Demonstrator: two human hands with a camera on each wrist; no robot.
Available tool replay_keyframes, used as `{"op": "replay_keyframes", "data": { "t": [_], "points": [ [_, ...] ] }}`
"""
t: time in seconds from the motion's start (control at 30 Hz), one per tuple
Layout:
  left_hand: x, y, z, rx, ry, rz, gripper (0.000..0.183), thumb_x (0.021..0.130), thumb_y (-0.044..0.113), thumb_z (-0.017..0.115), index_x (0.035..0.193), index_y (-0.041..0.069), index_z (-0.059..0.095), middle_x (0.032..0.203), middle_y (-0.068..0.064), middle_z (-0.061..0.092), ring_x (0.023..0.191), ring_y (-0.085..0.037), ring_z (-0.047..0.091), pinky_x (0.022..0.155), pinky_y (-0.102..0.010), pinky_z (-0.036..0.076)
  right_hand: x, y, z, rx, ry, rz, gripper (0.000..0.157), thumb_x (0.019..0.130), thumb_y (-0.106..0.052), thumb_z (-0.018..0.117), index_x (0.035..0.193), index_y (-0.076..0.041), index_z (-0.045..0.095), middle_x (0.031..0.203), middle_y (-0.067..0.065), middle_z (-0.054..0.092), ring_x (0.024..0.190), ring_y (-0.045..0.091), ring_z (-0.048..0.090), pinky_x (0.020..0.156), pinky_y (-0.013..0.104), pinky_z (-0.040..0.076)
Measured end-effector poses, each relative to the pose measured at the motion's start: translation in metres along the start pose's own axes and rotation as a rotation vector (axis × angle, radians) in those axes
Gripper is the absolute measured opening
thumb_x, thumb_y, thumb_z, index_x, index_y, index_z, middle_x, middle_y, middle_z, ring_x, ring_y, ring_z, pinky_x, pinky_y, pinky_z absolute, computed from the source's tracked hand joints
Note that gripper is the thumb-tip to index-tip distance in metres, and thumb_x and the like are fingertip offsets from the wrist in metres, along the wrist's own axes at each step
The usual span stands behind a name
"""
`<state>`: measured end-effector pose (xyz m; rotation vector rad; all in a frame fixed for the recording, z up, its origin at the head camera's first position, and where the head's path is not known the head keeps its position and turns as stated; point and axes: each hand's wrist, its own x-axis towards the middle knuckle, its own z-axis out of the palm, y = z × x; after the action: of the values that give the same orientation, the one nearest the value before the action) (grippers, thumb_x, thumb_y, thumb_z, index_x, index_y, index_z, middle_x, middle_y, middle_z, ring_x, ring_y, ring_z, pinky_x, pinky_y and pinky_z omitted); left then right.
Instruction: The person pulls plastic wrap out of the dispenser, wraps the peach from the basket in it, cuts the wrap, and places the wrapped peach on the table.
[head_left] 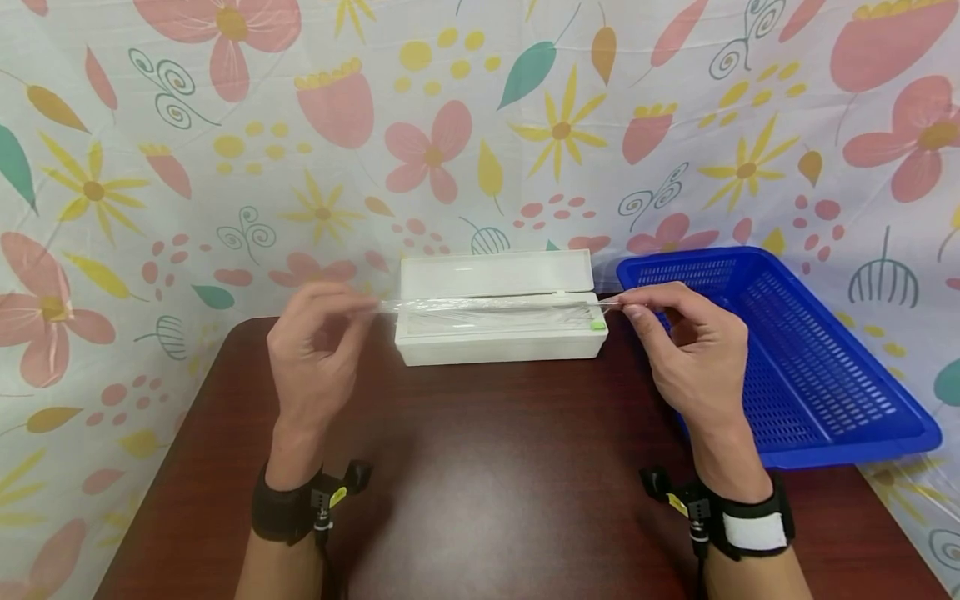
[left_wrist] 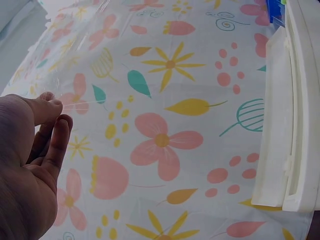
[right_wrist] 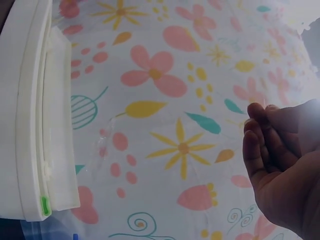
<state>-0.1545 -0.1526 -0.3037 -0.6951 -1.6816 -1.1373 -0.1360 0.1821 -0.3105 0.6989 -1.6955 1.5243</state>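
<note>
A sheet of clear plastic wrap [head_left: 487,306] stretches between both hands, just over a white wrap dispenser box [head_left: 502,346] with its lid [head_left: 497,272] raised at the back. My left hand [head_left: 318,342] pinches the wrap's left end between thumb and fingers. At the other end, my right hand [head_left: 697,350] pinches the right corner beside the box. A small green slider [head_left: 597,325] sits at the box's front right. In both wrist views the wrap is so transparent that its edges hardly show.
A blue plastic basket [head_left: 832,457] stands to the right, behind my right hand. The box rests on a dark brown table [head_left: 480,500]. Behind it hangs a flower-patterned cloth [head_left: 450,167]. Each wrist wears a black camera strap [head_left: 285,504].
</note>
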Motion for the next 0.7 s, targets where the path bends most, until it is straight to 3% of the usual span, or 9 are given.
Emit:
{"op": "replay_keyframes", "data": {
  "t": [0.3, 0.5, 0.7],
  "points": [
    [0.000, 0.005, -0.002, -0.029, 0.011, -0.008, 0.009, 0.079, -0.006, 0.073, 0.085, 0.001, 0.074, 0.083, -0.011, 0.064, 0.080, -0.021, 0.057, 0.070, -0.023, 0.042, 0.000, -0.005, 0.002, 0.030, 0.029, 0.006, 0.013, 0.080, 0.022, 0.062, 0.092, 0.019, 0.066, 0.088, 0.027, 0.066, 0.087, 0.026, 0.063, 0.071, 0.018, 0.048],
    [0.002, 0.008, -0.003, -0.030, 0.013, -0.005, 0.007, 0.080, -0.006, 0.072, 0.084, 0.000, 0.074, 0.083, -0.012, 0.064, 0.079, -0.021, 0.056, 0.069, -0.024, 0.041, -0.001, -0.006, 0.003, 0.046, 0.035, -0.008, 0.013, 0.080, 0.022, 0.062, 0.092, 0.020, 0.066, 0.088, 0.028, 0.066, 0.085, 0.027, 0.063, 0.061, 0.015, 0.042],
    [0.005, 0.012, -0.004, -0.034, 0.021, 0.006, 0.006, 0.080, -0.006, 0.071, 0.084, -0.002, 0.074, 0.082, -0.013, 0.064, 0.079, -0.021, 0.056, 0.066, -0.021, 0.037, 0.000, -0.008, 0.005, 0.033, 0.047, -0.016, 0.013, 0.080, 0.022, 0.062, 0.092, 0.020, 0.066, 0.089, 0.029, 0.066, 0.087, 0.026, 0.063, 0.075, 0.019, 0.048]
  ]
}}
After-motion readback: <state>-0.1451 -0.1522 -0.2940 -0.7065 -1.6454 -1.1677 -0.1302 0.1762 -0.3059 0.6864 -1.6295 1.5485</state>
